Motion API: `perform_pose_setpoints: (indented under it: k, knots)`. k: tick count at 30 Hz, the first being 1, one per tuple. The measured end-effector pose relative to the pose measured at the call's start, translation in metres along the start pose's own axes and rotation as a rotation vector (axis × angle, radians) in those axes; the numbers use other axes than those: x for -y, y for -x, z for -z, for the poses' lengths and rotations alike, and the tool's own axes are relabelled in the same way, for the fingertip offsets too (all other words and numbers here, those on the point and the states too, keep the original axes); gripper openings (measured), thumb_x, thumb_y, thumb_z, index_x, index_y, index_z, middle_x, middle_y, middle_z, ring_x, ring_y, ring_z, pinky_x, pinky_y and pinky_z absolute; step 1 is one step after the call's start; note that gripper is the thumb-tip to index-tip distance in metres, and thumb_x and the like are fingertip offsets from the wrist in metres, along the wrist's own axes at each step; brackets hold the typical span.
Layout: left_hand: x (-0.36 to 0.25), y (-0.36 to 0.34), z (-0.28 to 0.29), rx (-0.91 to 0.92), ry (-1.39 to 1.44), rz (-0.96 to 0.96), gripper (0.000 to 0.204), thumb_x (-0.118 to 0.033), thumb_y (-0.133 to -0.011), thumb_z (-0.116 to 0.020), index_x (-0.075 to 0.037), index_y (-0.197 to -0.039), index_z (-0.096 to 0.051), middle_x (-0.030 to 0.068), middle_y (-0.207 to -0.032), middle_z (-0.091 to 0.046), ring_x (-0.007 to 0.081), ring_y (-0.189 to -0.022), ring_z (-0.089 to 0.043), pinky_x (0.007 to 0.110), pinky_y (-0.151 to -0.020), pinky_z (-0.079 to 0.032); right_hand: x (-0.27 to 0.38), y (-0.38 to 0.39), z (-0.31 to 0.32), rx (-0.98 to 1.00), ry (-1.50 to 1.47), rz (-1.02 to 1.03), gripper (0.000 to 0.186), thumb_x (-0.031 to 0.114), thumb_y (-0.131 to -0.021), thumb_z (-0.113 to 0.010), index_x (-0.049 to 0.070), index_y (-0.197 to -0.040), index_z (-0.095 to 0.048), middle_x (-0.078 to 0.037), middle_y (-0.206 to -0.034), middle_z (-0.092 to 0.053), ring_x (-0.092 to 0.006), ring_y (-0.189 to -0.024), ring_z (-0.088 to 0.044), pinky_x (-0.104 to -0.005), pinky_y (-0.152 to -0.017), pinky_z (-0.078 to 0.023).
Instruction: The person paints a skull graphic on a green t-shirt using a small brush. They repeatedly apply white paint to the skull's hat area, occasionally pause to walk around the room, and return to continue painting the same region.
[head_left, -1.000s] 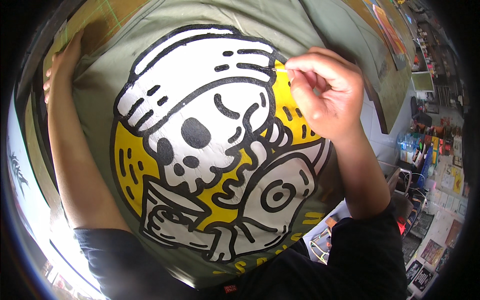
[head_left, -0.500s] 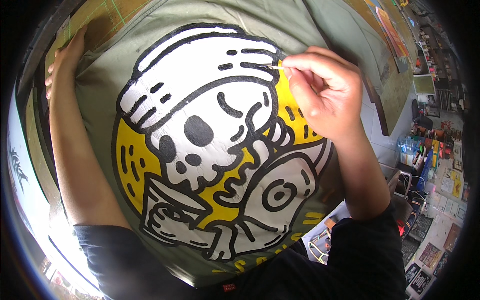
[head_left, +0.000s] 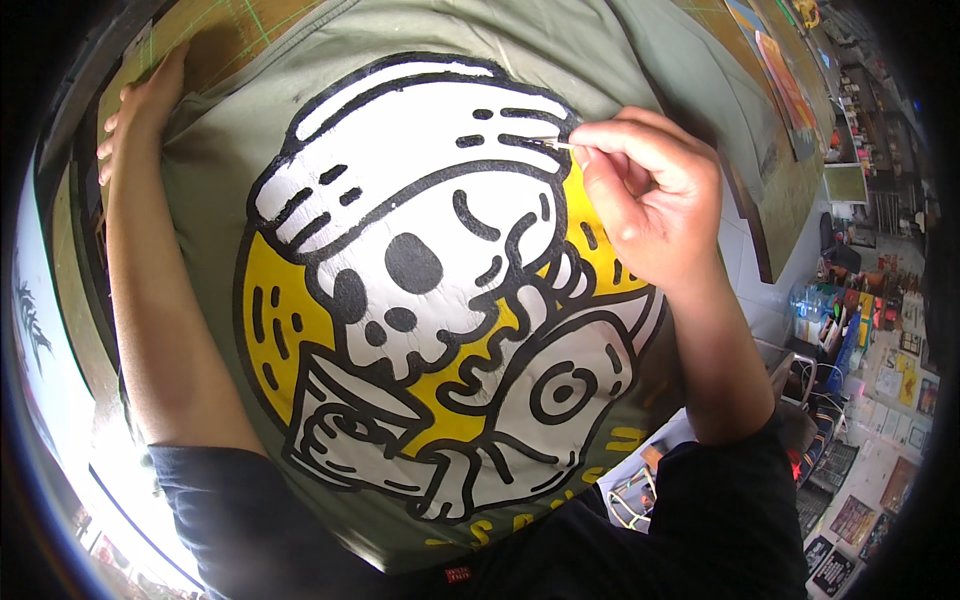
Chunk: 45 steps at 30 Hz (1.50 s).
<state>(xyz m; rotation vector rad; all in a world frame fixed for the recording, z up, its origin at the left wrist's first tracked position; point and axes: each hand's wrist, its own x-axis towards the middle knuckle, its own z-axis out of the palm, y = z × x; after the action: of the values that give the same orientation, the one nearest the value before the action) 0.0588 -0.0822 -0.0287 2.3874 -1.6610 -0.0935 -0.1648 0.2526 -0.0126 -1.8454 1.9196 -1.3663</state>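
An olive-green garment (head_left: pixel 545 45) lies spread out, bearing a large painted design (head_left: pixel 400 200) of a white skull character in a cap, with black outlines and yellow areas. My right hand (head_left: pixel 650 195) pinches a thin brush (head_left: pixel 562 144), its fine tip on a black dash near the cap's right end. My left hand (head_left: pixel 145 110) rests at the upper left beside the garment, fingers apart along the edge of a wooden board (head_left: pixel 215 35) marked with green grid lines. Its fingertips are partly hard to make out.
Coloured sheets (head_left: pixel 783 80) lie on the board at upper right. Down the right are a water jug (head_left: pixel 805 308), a metal-tube frame (head_left: pixel 630 495), cluttered items and pictures (head_left: pixel 855 520) on the pale floor. A bright white surface (head_left: pixel 50 380) lies at the left.
The design sits slightly farther right in view. My left hand appears a little higher and my right hand a little lower, with the brush tip shifted slightly right along the cap's markings.
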Motion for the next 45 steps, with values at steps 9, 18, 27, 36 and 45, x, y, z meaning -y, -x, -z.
perform_pose_setpoints:
  k: [9,18,27,36,45]
  knots:
    - [0.001,-0.001,-0.002,-0.005,0.002,0.002,0.107,-0.081,-0.058,-0.046,-0.020,-0.141,-0.020,0.0160,-0.147,-0.012,0.0411,-0.133,-0.009,0.061,-0.101,-0.009,0.003,-0.001,-0.003,-0.026,0.000,-0.008,0.008,-0.006,-0.073,-0.057,-0.003,-0.079,-0.060,-0.007,-0.064,-0.056,-0.0117,-0.057,-0.055,-0.0215,-0.050,-0.042]
    - [0.002,-0.011,-0.010,-0.016,0.011,0.014,0.107,-0.082,-0.057,-0.047,-0.022,-0.141,-0.020,0.0161,-0.147,-0.011,0.0421,-0.133,-0.008,0.061,-0.101,-0.008,0.000,-0.002,-0.003,0.005,-0.001,0.002,0.011,-0.011,-0.074,-0.055,-0.005,-0.083,-0.061,-0.004,-0.069,-0.054,-0.0048,-0.058,-0.048,-0.0167,-0.049,-0.035]
    - [0.010,-0.033,-0.020,-0.037,-0.015,0.012,0.108,-0.083,-0.056,-0.046,-0.022,-0.142,-0.020,0.0157,-0.147,-0.012,0.0421,-0.132,-0.009,0.061,-0.101,-0.008,-0.001,-0.001,0.001,-0.051,-0.077,-0.029,0.009,-0.009,-0.069,-0.054,-0.004,-0.076,-0.058,-0.007,-0.064,-0.056,-0.0098,-0.056,-0.056,-0.0203,-0.051,-0.044]
    - [0.010,-0.036,-0.023,-0.050,-0.007,0.027,0.109,-0.083,-0.054,-0.046,-0.022,-0.142,-0.020,0.0154,-0.147,-0.012,0.0426,-0.132,-0.009,0.061,-0.100,-0.010,-0.003,-0.001,-0.001,-0.036,-0.062,-0.029,0.008,-0.008,-0.069,-0.056,-0.003,-0.075,-0.059,-0.006,-0.062,-0.055,-0.0098,-0.054,-0.054,-0.0202,-0.049,-0.041]
    - [0.014,-0.054,-0.027,-0.049,-0.051,0.000,0.109,-0.084,-0.055,-0.045,-0.021,-0.141,-0.022,0.0177,-0.146,-0.015,0.0435,-0.131,-0.011,0.058,-0.101,-0.013,-0.004,-0.001,0.002,0.022,-0.052,0.036,0.013,-0.014,-0.075,-0.052,-0.008,-0.083,-0.060,-0.002,-0.069,-0.049,-0.0019,-0.056,-0.040,-0.0153,-0.048,-0.031]
